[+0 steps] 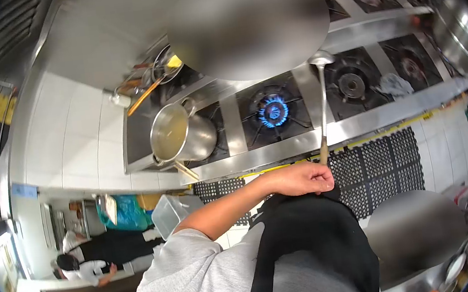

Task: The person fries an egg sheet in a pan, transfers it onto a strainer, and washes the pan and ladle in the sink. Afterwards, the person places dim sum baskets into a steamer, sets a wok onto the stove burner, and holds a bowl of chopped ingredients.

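My left hand is closed in front of the black apron, its fingers curled together; anything inside them is hidden. Just beyond it, a long-handled ladle lies across the stove, its wooden handle end sticking out past the front edge near my knuckles. A blue flame burns on the middle front burner, with no pot on it. To its left stands a tilted-looking steel pot with pale liquid inside. My right hand is out of view.
More burners line the right, one with a crumpled clear plastic item. Large steel pots stand at far right. Black perforated mats cover the floor. A clear bin and a person are at lower left. Two areas are blurred.
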`<state>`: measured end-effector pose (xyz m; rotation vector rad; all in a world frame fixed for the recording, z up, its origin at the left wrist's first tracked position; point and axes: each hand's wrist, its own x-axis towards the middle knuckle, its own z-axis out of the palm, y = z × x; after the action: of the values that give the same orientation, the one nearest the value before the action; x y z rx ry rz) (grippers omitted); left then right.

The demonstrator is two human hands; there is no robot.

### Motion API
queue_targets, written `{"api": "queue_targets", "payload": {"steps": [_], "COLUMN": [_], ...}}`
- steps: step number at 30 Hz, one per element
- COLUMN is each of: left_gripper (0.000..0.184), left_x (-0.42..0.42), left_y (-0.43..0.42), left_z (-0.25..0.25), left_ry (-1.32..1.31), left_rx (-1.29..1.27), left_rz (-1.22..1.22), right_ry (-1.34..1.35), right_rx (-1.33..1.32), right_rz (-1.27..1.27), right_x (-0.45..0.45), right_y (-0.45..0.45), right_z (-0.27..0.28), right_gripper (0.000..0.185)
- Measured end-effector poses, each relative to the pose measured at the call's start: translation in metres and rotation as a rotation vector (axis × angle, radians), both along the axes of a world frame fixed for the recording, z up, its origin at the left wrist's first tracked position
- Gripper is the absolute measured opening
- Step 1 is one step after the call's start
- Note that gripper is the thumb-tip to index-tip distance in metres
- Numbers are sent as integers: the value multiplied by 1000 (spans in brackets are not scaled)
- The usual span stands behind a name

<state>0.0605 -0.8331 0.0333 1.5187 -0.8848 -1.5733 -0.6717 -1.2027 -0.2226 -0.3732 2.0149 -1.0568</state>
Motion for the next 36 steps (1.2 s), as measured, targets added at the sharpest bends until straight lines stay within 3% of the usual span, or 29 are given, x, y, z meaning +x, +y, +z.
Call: {"api": "queue_targets", "payload": {"steps": [6, 7, 9, 10, 11, 12, 14, 17, 18, 20, 21, 22, 23, 24, 25, 26, 27, 29, 31, 33, 35, 36], "left_gripper": [33, 33, 33, 32, 32, 31, 31, 30, 29, 26, 28, 32, 32, 29, 28, 31, 44, 63, 79, 75, 64, 57], "left_x": [39, 55, 89, 108, 130, 153, 203, 291, 319, 381, 418, 438, 480, 520, 510, 510, 519, 533, 512, 525, 547, 557], "left_y": [73, 89, 127, 148, 170, 196, 253, 346, 376, 438, 477, 497, 539, 580, 566, 561, 570, 582, 554, 554, 571, 571], "left_z": [5, 13, 28, 36, 44, 51, 60, 57, 57, 30, 12, 10, -25, -51, -27, -17, -28, -47, -16, -15, -29, -29], "left_ry": [-42, -111, -72, -122, -170, -228, -253, -377, -483, -742, -888, -1038, -1126, -1284, -1474, -1495, -1657, -1685, -1381, -1381, -1359, -1070], "left_rx": [-29, -50, -117, -120, -122, -131, -121, -22, 30, 81, 24, 133, 108, 197, 401, 511, 676, 845, 966, 1046, 921, 887], "left_rz": [175, 123, 211, 256, 300, 362, 528, 774, 871, 1019, 987, 1055, 1110, 1054, 969, 920, 860, 797, 819, 788, 776, 839], "right_ry": [-243, -333, -507, -983, -628, -544, -406, -207, -98, 255, 332, 478, 636, 689, 733, 761, 780, 826, 840, 675, 583, 543], "right_rx": [103, 128, 26, 101, 232, 197, 310, 299, 217, -293, -263, -356, -300, -281, -264, -253, -251, -233, -251, -280, -281, -355], "right_rz": [-135, -34, 614, 861, 669, 737, 1064, 1300, 1321, 1444, 1483, 1483, 1460, 1435, 1418, 1410, 1420, 1464, 1488, 1426, 1448, 1414], "right_x": [108, 135, 215, 249, 337, 403, 478, 586, 613, 647, 656, 672, 694, 701, 704, 711, 718, 734, 744, 742, 739, 729], "right_y": [10, 14, 30, 29, 64, 105, 147, 210, 224, 239, 233, 258, 282, 287, 288, 294, 295, 288, 287, 263, 288, 302], "right_z": [-43, -52, -74, -98, -67, -43, -39, -16, -22, -61, -91, -53, -10, -9, -13, -4, 3, 13, 24, -2, 43, 31], "right_gripper": [56, 57, 46, 35, 26, 30, 56, 55, 62, 67, 69, 69, 71, 67, 64, 59, 55, 47, 42, 35, 30, 27]}}
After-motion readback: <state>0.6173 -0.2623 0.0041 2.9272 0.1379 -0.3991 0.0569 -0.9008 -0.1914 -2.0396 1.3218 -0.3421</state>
